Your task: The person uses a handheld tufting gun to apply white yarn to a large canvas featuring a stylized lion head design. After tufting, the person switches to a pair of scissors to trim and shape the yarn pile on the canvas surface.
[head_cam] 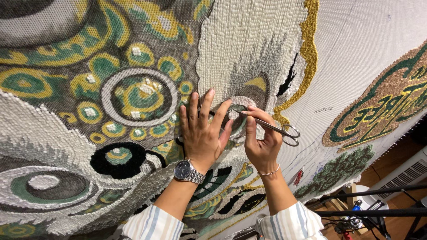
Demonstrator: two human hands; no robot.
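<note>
**A:** Where do the scissors [271, 128] sit just now?

**B:** In the right hand [262, 142]; its fingers [251, 129] are curled shut around the shanks, and the two ring handles stick out free to the right, with no finger through them that I can see; the blades look closed or nearly so, though the tips are too fine to be sure.

**A:** And the long axis?

**B:** It runs from the handles at lower right up and leftward to the tips; the tips lie against the tufted rug [133, 89], just at the rim of a small grey-ringed oval of pile [238, 118].

**A:** What of the left hand [202, 133]?

**B:** Flat and open, holding nothing; its fingers [207, 106] are spread and pressed on the pile, with the forefinger reaching up to the same oval; a wristwatch [187, 171] sits at the wrist.

**A:** So which hand is nearer the spot?

**B:** Both touch it or nearly; the oval lies between them, the left forefinger on its left edge, the blade tips coming in from the right; the right hand carries the tool, so the blades point toward the left fingertips, close beside them; bare backing cloth [356, 53] lies well off to the right.
</note>
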